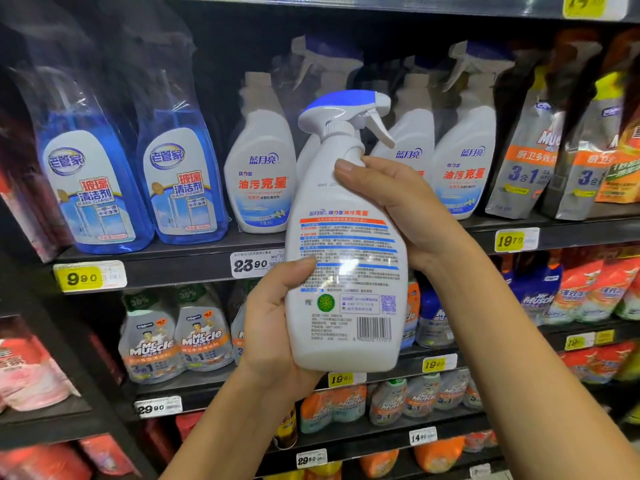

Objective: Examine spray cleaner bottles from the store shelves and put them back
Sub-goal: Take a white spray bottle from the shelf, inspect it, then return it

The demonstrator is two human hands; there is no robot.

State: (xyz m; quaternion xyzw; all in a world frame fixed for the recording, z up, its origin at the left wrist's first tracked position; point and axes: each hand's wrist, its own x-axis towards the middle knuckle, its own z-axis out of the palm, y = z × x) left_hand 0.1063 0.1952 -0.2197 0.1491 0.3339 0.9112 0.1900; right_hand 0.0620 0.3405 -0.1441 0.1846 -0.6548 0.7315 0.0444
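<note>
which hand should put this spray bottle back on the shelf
Probably the right hand: it wraps the spray bottle at the neck, level with the shelf; the left hand only holds the base.

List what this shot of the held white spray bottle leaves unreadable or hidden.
All in the head view:
white plastic spray bottle with blue-topped trigger: front label faces away; back label's fine print too small.
Fingers of the left hand: behind the bottle.
Top right, yellow price tag: cut by frame edge.
</note>
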